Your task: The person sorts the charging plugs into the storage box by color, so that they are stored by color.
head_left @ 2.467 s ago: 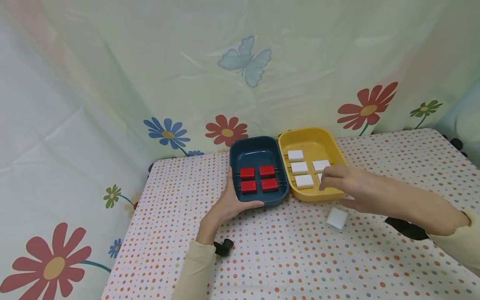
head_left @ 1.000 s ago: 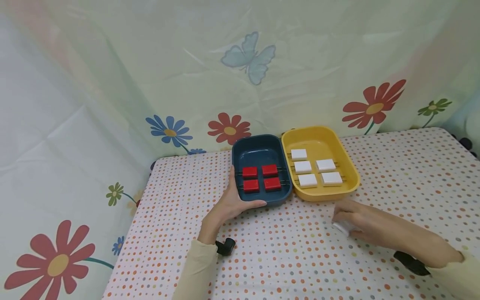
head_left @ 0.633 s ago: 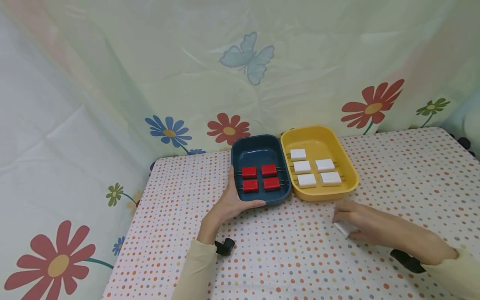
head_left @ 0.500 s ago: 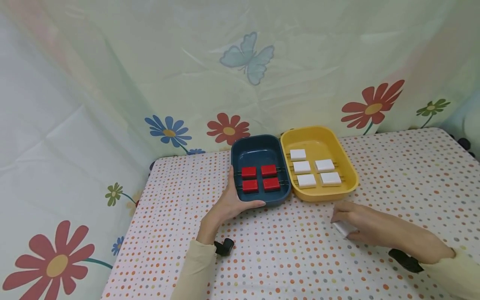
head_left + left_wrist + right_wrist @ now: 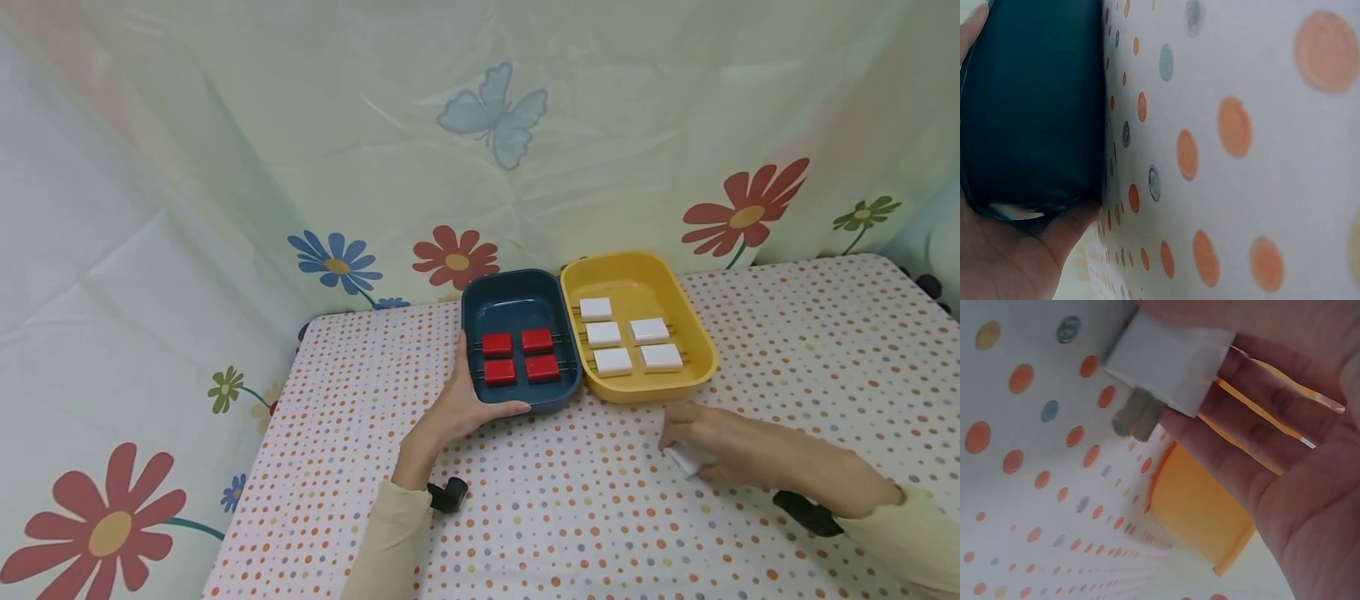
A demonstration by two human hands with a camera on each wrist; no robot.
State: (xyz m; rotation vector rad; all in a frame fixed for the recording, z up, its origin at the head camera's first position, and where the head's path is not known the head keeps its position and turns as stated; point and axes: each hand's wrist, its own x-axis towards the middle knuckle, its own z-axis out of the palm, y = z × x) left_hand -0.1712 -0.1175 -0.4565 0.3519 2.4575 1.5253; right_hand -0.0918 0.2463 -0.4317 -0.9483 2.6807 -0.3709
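Note:
My right hand (image 5: 720, 446) pinches a white power plug (image 5: 688, 457) over the spotted cloth, in front of the yellow tray (image 5: 648, 395). In the right wrist view the plug (image 5: 1169, 359) shows flat metal prongs (image 5: 1139, 414) beside my fingertips. My left hand (image 5: 453, 410) spans the near left corner of the dark blue tray (image 5: 517, 287), straight fingers along its side and thumb along its front. Red blocks with thin pins, among them a front left one (image 5: 499, 372), lie in the blue tray. Several white plugs, including one at the front right (image 5: 662, 358), lie in the yellow tray.
Both trays stand side by side at the back of the table, before a flowered curtain (image 5: 360, 167). A polka-dot cloth (image 5: 570, 517) covers the table. A black wrist camera (image 5: 448, 495) sits on the left wrist, close to the cloth.
My right hand has come out of the yellow tray, moved towards me and taken hold of the white plug on the cloth. Over the last second it has hardly moved. My left hand stays put.

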